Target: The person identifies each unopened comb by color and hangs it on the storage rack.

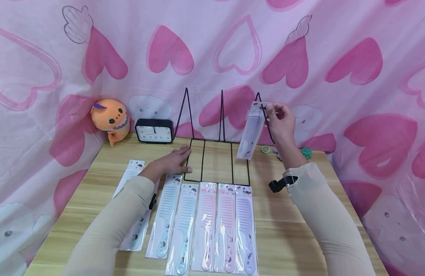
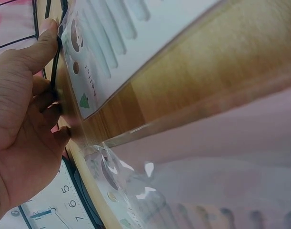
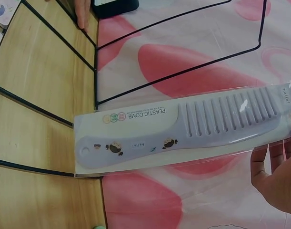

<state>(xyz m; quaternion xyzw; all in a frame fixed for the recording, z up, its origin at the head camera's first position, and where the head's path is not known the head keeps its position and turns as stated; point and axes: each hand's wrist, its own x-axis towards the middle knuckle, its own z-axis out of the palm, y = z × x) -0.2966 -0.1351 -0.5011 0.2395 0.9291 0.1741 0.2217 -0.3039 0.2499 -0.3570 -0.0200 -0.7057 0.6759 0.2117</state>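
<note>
My right hand (image 1: 281, 120) pinches the top end of a packaged purple plastic comb (image 1: 251, 132), which hangs tilted at the right side of a black wire rack (image 1: 232, 165). In the right wrist view the comb (image 3: 183, 129) shows its teeth toward my fingers and its handle toward the rack's base. My left hand (image 1: 172, 160) rests at the rack's left side, fingers and thumb touching the wire. Before the rack lie packaged combs: a blue comb (image 1: 186, 218), a pink comb (image 1: 207, 226), a purple comb (image 1: 245, 226) and several others.
A black-framed clock (image 1: 154, 131) stands behind my left hand, beside an orange plush toy (image 1: 110, 115). Near my right wrist on the wooden table (image 1: 284, 241) are a small green ring (image 1: 265, 149) and a green trinket (image 1: 306, 153). A heart-patterned curtain (image 1: 205, 23) hangs behind.
</note>
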